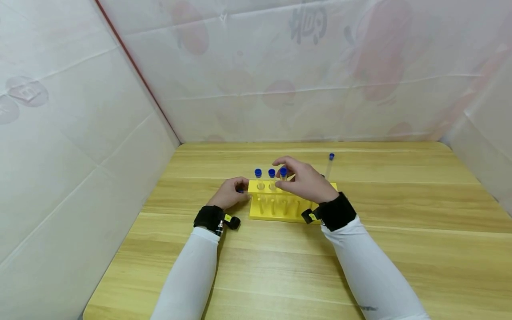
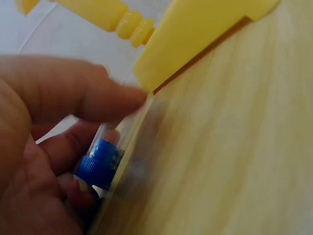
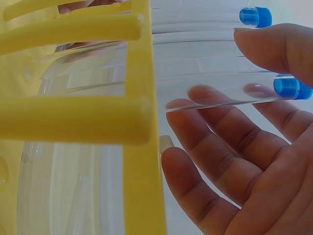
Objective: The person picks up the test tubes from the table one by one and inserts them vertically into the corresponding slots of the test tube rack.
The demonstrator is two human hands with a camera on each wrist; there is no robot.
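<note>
Test tubes [image 1: 272, 178] stand in the yellow rack [image 1: 256, 209] mid-tabletop; your right hand [image 1: 306, 181] pinches the third tube's blue cap [image 1: 283, 171], your left hand [image 1: 229, 193] grips a capped tube [image 2: 100, 161] beside the rack's left end.

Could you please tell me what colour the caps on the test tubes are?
Blue caps; the head view shows them best.

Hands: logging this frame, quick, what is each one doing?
Left hand: grips a blue-capped tube beside the yellow rack.
Right hand: fingers round a racked tube.
</note>
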